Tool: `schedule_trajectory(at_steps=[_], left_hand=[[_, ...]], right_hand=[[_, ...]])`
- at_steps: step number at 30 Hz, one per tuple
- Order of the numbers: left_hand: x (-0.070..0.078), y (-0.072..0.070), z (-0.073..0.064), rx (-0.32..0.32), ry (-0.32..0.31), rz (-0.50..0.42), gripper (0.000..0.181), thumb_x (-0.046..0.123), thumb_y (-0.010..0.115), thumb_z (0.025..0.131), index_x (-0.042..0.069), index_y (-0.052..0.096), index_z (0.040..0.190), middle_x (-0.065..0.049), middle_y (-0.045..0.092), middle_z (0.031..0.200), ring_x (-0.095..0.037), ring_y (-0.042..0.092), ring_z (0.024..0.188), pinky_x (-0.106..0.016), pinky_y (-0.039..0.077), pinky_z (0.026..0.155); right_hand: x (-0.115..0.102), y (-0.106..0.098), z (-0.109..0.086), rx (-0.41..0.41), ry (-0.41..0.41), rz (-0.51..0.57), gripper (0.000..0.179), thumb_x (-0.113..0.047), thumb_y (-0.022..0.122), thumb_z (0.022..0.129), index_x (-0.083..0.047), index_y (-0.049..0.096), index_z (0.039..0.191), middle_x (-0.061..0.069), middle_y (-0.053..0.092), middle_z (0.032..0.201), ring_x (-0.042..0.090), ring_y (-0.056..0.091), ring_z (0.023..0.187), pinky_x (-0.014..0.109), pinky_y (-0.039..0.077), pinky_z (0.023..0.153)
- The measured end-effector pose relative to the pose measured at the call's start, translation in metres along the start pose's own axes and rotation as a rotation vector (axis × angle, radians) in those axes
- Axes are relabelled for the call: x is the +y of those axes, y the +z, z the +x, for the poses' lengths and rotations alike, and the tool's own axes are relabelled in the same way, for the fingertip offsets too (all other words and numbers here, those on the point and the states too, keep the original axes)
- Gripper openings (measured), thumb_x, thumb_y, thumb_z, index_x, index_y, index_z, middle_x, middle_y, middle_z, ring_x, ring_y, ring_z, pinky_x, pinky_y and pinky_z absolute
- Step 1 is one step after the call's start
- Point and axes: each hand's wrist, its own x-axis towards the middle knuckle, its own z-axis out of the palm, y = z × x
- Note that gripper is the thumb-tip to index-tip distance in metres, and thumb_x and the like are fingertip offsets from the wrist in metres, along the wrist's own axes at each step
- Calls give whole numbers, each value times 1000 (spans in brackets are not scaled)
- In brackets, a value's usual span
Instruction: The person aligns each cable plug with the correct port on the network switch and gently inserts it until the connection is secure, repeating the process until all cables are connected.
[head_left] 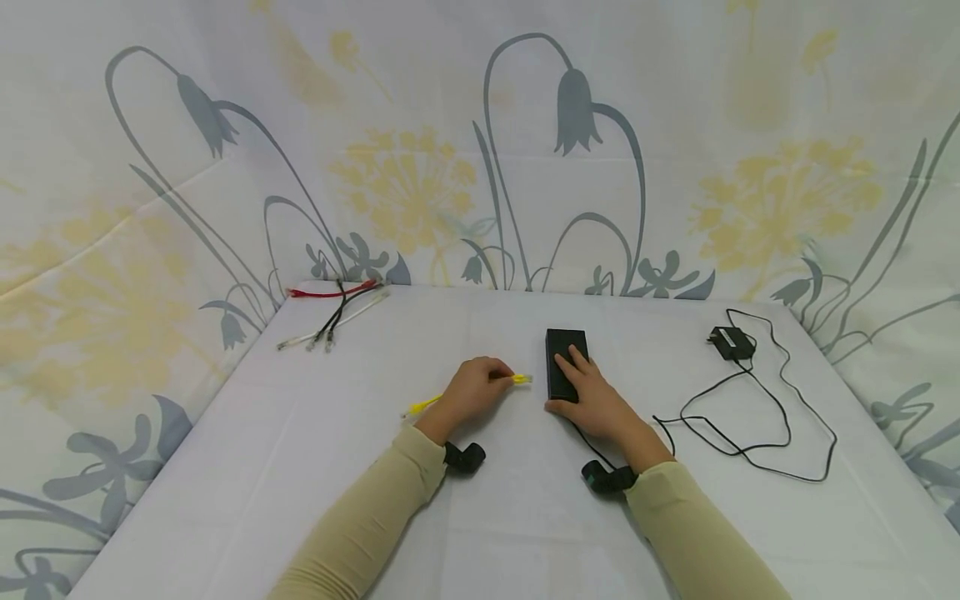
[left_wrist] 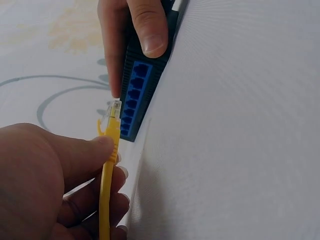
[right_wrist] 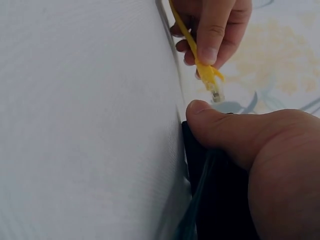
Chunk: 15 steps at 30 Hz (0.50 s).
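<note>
In the head view my left hand (head_left: pixel 472 390) holds a yellow network cable (head_left: pixel 424 406), pinched between thumb and fingers just behind its plug. The clear plug (left_wrist: pixel 115 108) points toward a black network switch (head_left: pixel 561 343), with a gap between them. A row of blue ports (left_wrist: pixel 134 95) runs along the side of the switch facing the plug. My right hand (head_left: pixel 592 400) rests on the switch, fingers stretched across its top and thumb (right_wrist: pixel 200 112) at its near end. A thin black cord (head_left: pixel 592 447) leads off below that hand.
At the back left lie several loose short cables: red (head_left: pixel 322 293), black (head_left: pixel 336 315) and white (head_left: pixel 367 307). A black power adapter (head_left: pixel 732 342) sits on the right, its cord (head_left: pixel 831 442) looped over the white tabletop. A flower-printed cloth (head_left: pixel 450 100) hangs behind.
</note>
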Motion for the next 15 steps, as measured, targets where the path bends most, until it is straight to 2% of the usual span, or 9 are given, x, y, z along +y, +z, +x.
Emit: schedule_trajectory(at_steps=[8,15], left_hand=[[4,2,-2,-15,1,-3,18,20,62,95,9,73,106,-4,68,105,-18,61,100,-34,49,91],[5,5,-3,10,37,35,16,19,64,93,10,74,102,-4,66,97,-16,59,89,-28,49,81]], right_hand=[[-1,4,2,14,-16,-7,82,-44,63,92,-11,22,155,18,6,163,51,6,145,69,23,109],[-3,4,2,21,-20,-14,82,-43,62,93,-9,22,155,20,6,162,52,6,145,69,24,108]])
